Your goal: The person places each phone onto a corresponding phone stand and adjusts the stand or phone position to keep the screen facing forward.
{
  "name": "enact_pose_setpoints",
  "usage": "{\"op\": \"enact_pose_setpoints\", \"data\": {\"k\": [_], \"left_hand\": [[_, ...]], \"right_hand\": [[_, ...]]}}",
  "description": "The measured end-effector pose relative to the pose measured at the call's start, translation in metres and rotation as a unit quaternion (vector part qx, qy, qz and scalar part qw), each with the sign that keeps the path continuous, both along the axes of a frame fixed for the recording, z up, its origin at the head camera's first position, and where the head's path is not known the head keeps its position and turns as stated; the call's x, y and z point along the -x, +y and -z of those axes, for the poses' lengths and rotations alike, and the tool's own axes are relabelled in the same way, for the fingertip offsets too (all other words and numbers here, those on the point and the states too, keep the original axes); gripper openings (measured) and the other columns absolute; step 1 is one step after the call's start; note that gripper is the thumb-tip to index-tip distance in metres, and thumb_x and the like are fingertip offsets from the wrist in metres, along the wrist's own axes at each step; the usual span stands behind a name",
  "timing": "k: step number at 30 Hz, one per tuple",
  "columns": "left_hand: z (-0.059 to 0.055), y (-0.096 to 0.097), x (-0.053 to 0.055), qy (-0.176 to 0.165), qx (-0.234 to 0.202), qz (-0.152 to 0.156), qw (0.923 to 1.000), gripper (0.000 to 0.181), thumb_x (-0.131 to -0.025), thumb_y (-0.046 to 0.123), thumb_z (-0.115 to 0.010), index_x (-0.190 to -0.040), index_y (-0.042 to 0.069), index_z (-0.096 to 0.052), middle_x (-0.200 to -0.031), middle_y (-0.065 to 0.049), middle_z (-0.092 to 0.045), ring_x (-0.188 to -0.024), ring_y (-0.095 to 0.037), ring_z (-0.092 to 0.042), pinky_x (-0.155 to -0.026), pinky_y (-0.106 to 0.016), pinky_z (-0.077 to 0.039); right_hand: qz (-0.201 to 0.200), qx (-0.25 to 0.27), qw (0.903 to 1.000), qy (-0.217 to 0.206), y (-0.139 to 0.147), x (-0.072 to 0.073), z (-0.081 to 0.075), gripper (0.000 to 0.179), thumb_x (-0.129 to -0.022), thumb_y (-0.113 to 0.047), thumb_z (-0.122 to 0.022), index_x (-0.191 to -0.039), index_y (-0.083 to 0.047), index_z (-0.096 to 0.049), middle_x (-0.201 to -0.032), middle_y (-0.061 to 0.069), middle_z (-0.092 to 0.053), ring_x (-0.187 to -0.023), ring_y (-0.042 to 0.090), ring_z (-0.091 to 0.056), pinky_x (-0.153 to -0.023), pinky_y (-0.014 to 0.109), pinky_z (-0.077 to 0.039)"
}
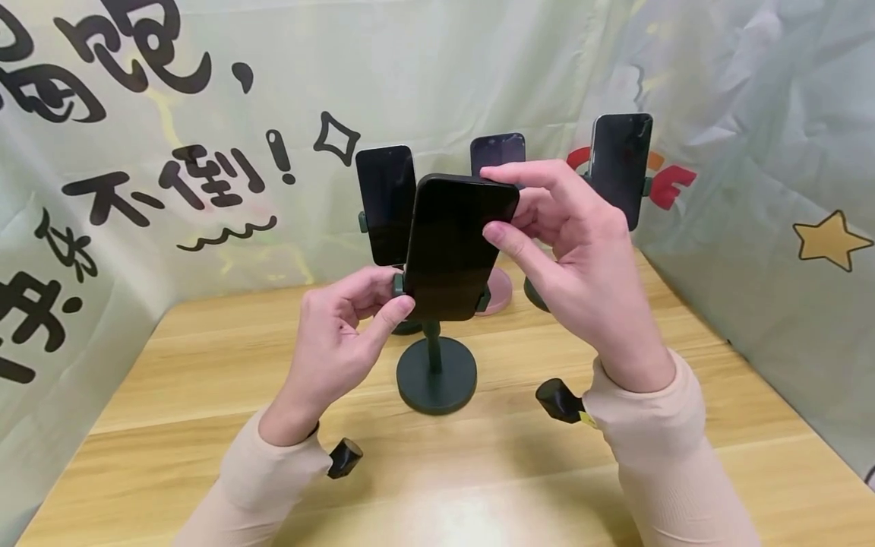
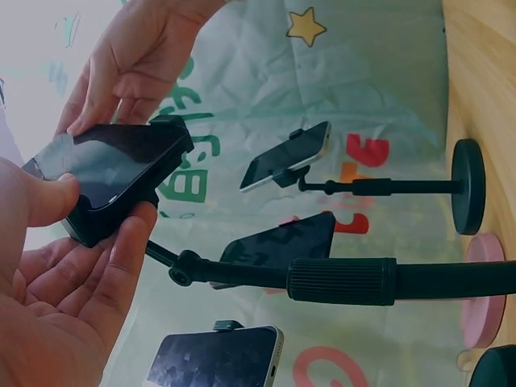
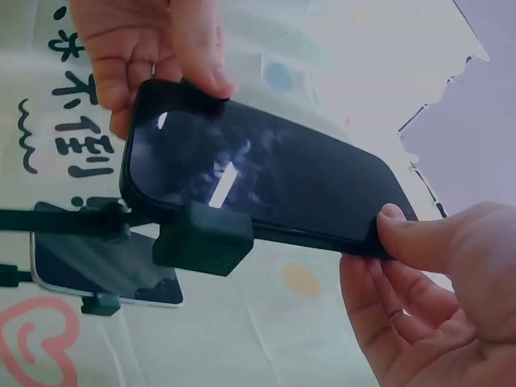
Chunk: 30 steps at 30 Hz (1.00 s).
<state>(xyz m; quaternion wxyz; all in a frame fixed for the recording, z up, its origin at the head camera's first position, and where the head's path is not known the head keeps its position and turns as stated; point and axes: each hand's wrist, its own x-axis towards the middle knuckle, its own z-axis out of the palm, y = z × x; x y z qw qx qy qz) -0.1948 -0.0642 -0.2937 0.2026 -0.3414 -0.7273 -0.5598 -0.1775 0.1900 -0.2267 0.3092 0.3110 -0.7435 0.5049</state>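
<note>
A black smartphone (image 1: pixel 458 243) sits upright, leaning slightly, between the dark green clamp arms (image 1: pixel 483 298) of a phone stand (image 1: pixel 437 376) with a round base. My left hand (image 1: pixel 335 342) pinches the clamp at the phone's lower left side, thumb in front and fingers behind. At the upper right corner, my right hand (image 1: pixel 588 258) grips the phone, its thumb on the screen edge and the index finger along the top. In the right wrist view, the right thumb and fingers (image 3: pixel 419 282) hold the phone's end. The clamp's left arm is partly covered by my left hand.
Behind stand three more phones on stands: one at left (image 1: pixel 386 205), one in the middle (image 1: pixel 497 148) above a pink base (image 1: pixel 499 292), and one at right (image 1: pixel 620 167). The wooden table (image 1: pixel 205 365) is bounded by a printed cloth backdrop (image 1: pixel 273 76).
</note>
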Motion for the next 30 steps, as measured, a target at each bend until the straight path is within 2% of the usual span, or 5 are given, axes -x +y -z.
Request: {"op": "enact_pose_setpoints", "data": {"k": [5, 15, 22, 27, 30], "left_hand": [[-0.002, 0.001, -0.001, 0.005, 0.003, -0.001, 1.0, 0.022, -0.09, -0.008, -0.08, -0.111, -0.003, -0.077, -0.085, -0.01, -0.075, -0.074, -0.016, -0.074, -0.08, -0.025, -0.065], [-0.001, 0.003, -0.001, -0.007, -0.003, 0.009, 0.9999, 0.02, -0.092, -0.006, -0.079, -0.111, -0.001, -0.077, -0.084, -0.01, -0.075, -0.074, -0.015, -0.071, -0.076, -0.025, -0.065], [0.001, 0.001, -0.002, -0.009, -0.008, 0.007, 0.9999, 0.02, -0.092, -0.007, -0.079, -0.111, -0.002, -0.077, -0.083, -0.011, -0.074, -0.073, -0.014, -0.07, -0.076, -0.025, -0.065], [0.002, 0.0, -0.003, -0.015, -0.013, -0.006, 0.9998, 0.021, -0.091, -0.009, -0.079, -0.111, -0.004, -0.077, -0.082, -0.012, -0.073, -0.071, -0.012, -0.069, -0.078, -0.024, -0.065], [0.002, 0.0, -0.004, -0.017, -0.016, -0.011, 0.9997, 0.022, -0.091, -0.008, -0.079, -0.112, -0.004, -0.077, -0.082, -0.013, -0.073, -0.071, -0.012, -0.069, -0.078, -0.024, -0.065]], "right_hand": [[0.02, -0.027, 0.9994, -0.002, 0.002, 0.0, -0.001, 0.047, -0.095, 0.003, -0.078, -0.139, -0.009, -0.067, -0.08, 0.002, -0.066, -0.071, 0.014, -0.062, -0.062, 0.022, -0.049], [-0.015, -0.037, 0.9988, -0.028, 0.002, -0.001, 0.012, 0.05, -0.09, 0.01, -0.08, -0.136, -0.005, -0.068, -0.079, 0.006, -0.071, -0.066, 0.014, -0.07, -0.064, 0.023, -0.054], [-0.03, -0.042, 0.9975, -0.048, 0.001, 0.003, 0.02, 0.053, -0.09, 0.009, -0.08, -0.138, -0.007, -0.068, -0.11, 0.006, -0.079, -0.063, 0.013, -0.072, -0.068, 0.024, -0.059], [-0.091, -0.01, 0.9913, -0.095, 0.008, 0.023, 0.038, 0.044, -0.107, -0.011, -0.064, -0.151, -0.011, -0.059, -0.108, 0.01, -0.075, -0.089, 0.02, -0.075, -0.083, 0.027, -0.063], [-0.119, -0.03, 0.98, -0.156, 0.014, 0.045, 0.054, 0.04, -0.113, -0.017, -0.052, -0.153, -0.01, -0.057, -0.125, 0.013, -0.073, -0.108, 0.021, -0.075, -0.097, 0.029, -0.062]]}}
